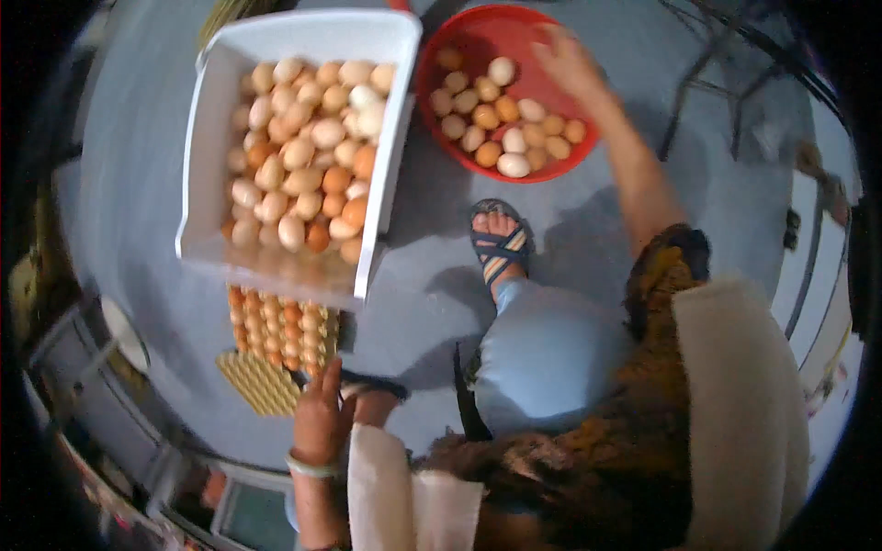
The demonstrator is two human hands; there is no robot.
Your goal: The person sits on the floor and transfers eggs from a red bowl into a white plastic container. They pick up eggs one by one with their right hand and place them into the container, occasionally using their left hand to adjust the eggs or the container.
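Note:
My right hand (566,60) reaches over the far right part of a red plastic basin (544,89), fingers apart, with no egg seen in it. Many brown and cream eggs (506,109) lie in the basin, mostly at its left and near side. To the left stands a large white plastic bin (393,165) with a heap of eggs (296,151). Just below it is an egg tray (333,337) filled with rows of eggs (292,330). My left hand (324,399), with a pale bangle at the wrist, is at that tray's near right corner; its fingers look extended and hold nothing visible.
An unfilled molded egg tray (258,386) lies at an angle beside the filled one. My sandaled foot (499,241) is below the basin. A stool's metal legs (703,82) stand at the far right, and a round white object (125,334) is at the left.

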